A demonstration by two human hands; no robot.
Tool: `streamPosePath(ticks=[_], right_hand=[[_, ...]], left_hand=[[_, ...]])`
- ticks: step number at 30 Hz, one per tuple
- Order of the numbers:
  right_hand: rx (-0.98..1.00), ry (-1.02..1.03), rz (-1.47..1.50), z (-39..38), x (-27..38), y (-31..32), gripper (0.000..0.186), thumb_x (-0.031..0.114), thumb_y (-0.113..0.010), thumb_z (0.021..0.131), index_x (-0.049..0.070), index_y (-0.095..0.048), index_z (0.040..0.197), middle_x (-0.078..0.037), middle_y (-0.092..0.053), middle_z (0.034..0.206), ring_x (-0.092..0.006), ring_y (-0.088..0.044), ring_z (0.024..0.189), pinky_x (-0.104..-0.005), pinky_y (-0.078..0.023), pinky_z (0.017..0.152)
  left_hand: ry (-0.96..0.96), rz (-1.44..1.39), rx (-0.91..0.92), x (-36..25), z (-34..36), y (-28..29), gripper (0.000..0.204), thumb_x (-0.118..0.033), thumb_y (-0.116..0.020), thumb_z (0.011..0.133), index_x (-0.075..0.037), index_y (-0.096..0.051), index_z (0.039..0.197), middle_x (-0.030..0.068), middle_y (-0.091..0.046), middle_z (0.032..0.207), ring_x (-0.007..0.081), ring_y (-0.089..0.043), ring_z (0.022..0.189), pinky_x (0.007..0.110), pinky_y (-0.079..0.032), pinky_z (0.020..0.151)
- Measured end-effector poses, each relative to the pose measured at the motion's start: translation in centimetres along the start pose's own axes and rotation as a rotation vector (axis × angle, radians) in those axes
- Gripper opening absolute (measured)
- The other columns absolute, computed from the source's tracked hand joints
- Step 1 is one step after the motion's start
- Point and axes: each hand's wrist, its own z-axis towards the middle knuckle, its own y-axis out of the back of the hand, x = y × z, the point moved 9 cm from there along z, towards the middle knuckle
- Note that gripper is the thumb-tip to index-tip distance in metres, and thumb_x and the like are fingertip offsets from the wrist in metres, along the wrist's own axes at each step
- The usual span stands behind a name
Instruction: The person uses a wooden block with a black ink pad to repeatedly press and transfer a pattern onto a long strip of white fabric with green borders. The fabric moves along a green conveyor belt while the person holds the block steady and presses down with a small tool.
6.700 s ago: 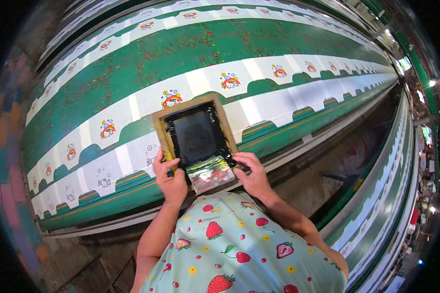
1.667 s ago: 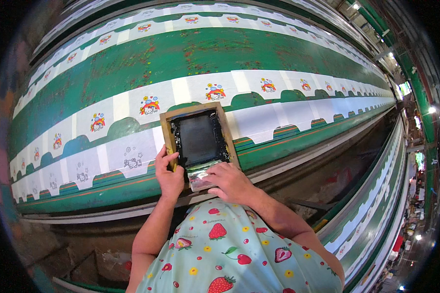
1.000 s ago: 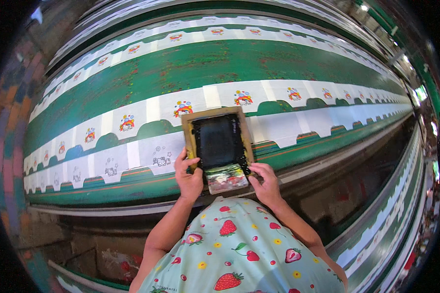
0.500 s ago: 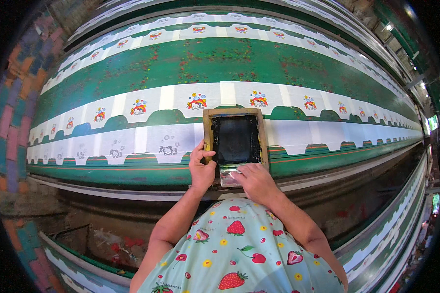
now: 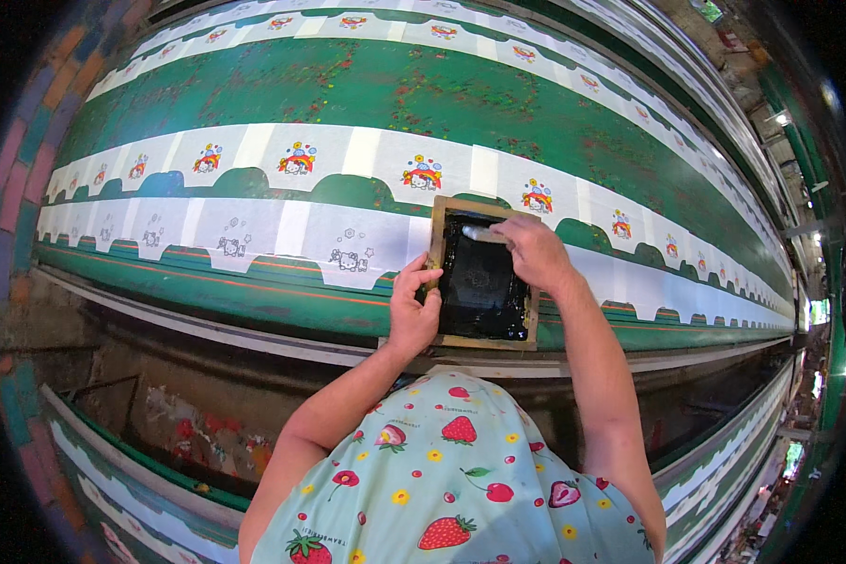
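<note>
While both hands grip, wood-framed screen gleams black.

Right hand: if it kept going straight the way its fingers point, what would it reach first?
The right hand grips a squeegee at the far end of the printing screen's wooden frame. Pointing left across the dark mesh, it would probably meet that left rail first.

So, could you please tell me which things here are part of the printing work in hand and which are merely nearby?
In use:
- wooden printing frame, steadied by the left hand
- squeegee under the right hand
- white fabric strip
- green table

Merely nearby:
- neighbouring table
- paint-stained floor
</note>
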Motion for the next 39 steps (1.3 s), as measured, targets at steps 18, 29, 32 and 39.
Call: streamPosePath(ticks=[18, 29, 32, 39], right_hand=[[-0.065, -0.014, -0.065, -12.1, 8.8, -3.6, 0.038, 0.007, -0.070, 0.088, 0.010, -0.078, 0.125, -0.011, -0.071, 0.121, -0.0347, -0.066, 0.115, -0.0503, -0.053, 0.097], [-0.138, -0.060, 0.164, -17.3, 7.9, -2.1, 0.041, 0.021, -0.085, 0.090, 0.008, -0.076, 0.129, -0.012, -0.068, 0.134, -0.0364, -0.064, 0.128, -0.0514, -0.052, 0.109], [-0.338, -0.209, 0.240, -20.7, 4.2, -0.2, 0.043, 0.018, -0.087, 0.091, 0.007, -0.075, 0.131, -0.014, -0.067, 0.139, -0.0375, -0.063, 0.134, -0.0507, -0.051, 0.115], [-0.499, -0.439, 0.482, -29.4, -5.9, 1.4, 0.040, 0.012, -0.083, 0.096, 0.004, -0.075, 0.134, -0.017, -0.071, 0.141, -0.0376, -0.066, 0.133, -0.0474, -0.051, 0.118]], left_hand=[[-0.021, 0.021, 0.029, -0.4, 0.3, -0.4, 0.041, 0.009, -0.069, 0.091, -0.006, -0.075, 0.129, 0.0260, -0.062, 0.158, 0.0396, -0.061, 0.146, 0.046, -0.044, 0.125], [-0.007, 0.171, 0.084, -0.8, 0.6, -0.6, 0.043, 0.013, -0.072, 0.079, -0.006, -0.080, 0.117, 0.0244, -0.062, 0.159, 0.0395, -0.059, 0.147, 0.047, -0.043, 0.126], [-0.060, 0.166, 0.059, -2.1, 0.2, -1.3, 0.042, 0.014, -0.070, 0.079, -0.006, -0.079, 0.115, 0.0240, -0.061, 0.161, 0.0386, -0.058, 0.149, 0.047, -0.042, 0.127], [-0.204, 0.141, 0.046, -5.5, -2.8, -10.9, 0.039, 0.015, -0.069, 0.080, -0.005, -0.077, 0.113, 0.0251, -0.059, 0.163, 0.0393, -0.058, 0.150, 0.048, -0.041, 0.128]])
